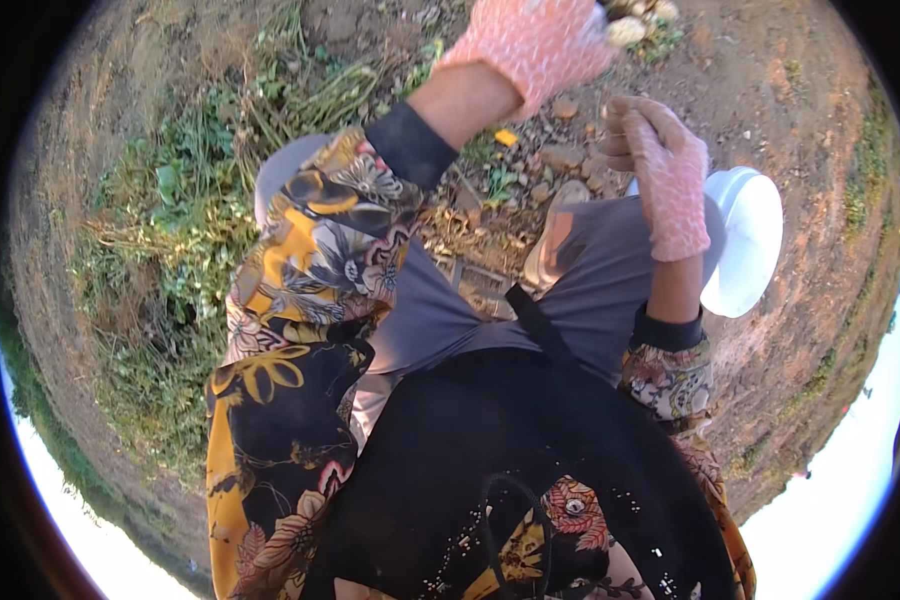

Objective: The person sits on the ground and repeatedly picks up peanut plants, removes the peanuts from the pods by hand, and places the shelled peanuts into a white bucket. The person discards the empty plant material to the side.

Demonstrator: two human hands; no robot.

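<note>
My left hand [534, 46], in a pink-and-white textured work glove, reaches over the soil at the top of the view. Its fingers are partly cut off by the edge, so any grip is hidden. Pale roundish lumps [627, 31] lie just right of it, beside green leaves. In a matching glove with dirt-brown fingers, my right hand [660, 161] hovers above my right knee. Its fingers are bent together; no held thing shows, but the inner side is hidden. A white plastic tub [746, 244] stands beyond that knee, partly covered by it.
A long heap of pulled green plants [187, 225] lies to my left. Between my legs are stones, dry leaves, a small yellow piece [505, 137] and part of a grey frame [469, 277]. My shoe [555, 232] rests on the soil. Bare ground [810, 172] extends to the right.
</note>
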